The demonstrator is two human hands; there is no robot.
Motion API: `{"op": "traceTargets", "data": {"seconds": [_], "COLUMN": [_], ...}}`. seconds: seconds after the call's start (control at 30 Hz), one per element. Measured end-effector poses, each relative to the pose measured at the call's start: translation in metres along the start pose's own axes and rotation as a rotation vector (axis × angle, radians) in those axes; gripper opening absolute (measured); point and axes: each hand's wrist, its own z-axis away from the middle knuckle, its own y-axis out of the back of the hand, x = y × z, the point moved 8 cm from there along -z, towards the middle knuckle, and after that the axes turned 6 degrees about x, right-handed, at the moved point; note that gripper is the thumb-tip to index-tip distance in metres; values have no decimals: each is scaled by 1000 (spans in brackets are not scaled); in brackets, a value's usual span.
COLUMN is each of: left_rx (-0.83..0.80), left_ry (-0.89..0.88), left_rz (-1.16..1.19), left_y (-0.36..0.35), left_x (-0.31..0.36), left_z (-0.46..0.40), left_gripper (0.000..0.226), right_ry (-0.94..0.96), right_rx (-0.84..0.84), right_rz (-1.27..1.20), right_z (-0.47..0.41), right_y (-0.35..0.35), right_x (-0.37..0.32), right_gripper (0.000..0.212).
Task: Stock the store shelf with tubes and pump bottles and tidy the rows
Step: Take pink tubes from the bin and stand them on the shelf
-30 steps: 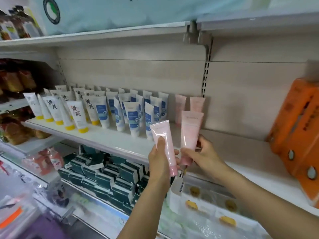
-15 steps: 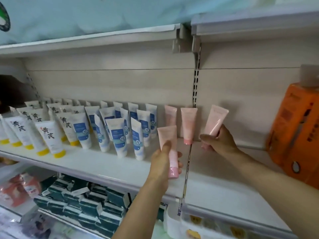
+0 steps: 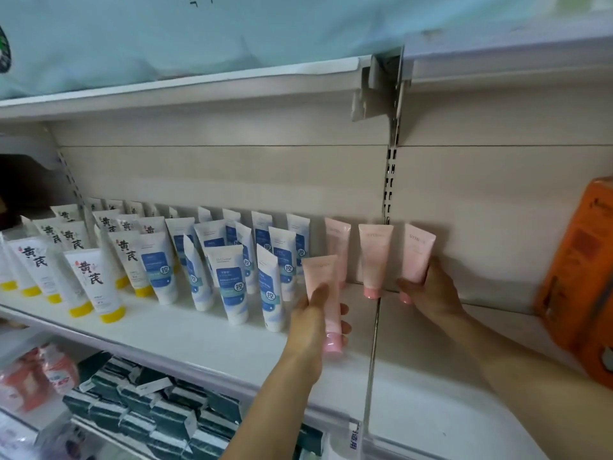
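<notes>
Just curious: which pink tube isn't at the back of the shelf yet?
The pink tube in the left hand, held out in front; the other three are at the back.

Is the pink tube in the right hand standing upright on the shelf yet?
Nearly upright, cap down, slightly tilted. The right hand grips the pink tube low at the shelf back; whether its cap touches the shelf cannot be told.

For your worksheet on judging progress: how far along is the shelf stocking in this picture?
Done: two pink tubes stand at the back beside the blue-labelled tubes. In hand: the right hand sets a third pink tube at the back; the left hand holds a fourth. Left: placing both; no pump bottles visible on this shelf.
</notes>
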Motion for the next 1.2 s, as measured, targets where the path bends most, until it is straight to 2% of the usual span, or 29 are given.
{"op": "traceTargets", "data": {"seconds": [0.33, 0.57, 0.7, 0.83, 0.93, 1.0, 1.1, 1.2], "left_rx": [-20, -24, -22, 2, 14, 23, 30, 16], "left_ry": [4, 22, 19, 3, -16, -42, -76, -109], "left_rz": [-1, 0, 6, 19, 8, -37, -89, -161], "left_y": [-2, -4, -5, -8, -11, -12, -14, -14], "left_x": [-6, -12, -13, -10, -8, -5, 0, 1], "left_z": [-5, -6, -8, -14, -21, -26, -30, -34], "left_gripper": [23, 28, 27, 26, 25, 25, 21, 22], "right_ry": [-8, -4, 17, -40, -14, 52, 214, 254], "right_rx": [54, 8, 29, 36, 80, 108, -10, -263], "right_rz": [41, 66, 82, 123, 149, 79, -189, -356], "right_z": [4, 10, 15, 22, 30, 36, 51, 71], "right_y": [5, 8, 14, 22, 30, 32, 18, -11], "right_x": [1, 7, 10, 17, 15, 10, -12, -43], "right_gripper": [53, 61, 55, 51, 35, 27, 30, 23]}}
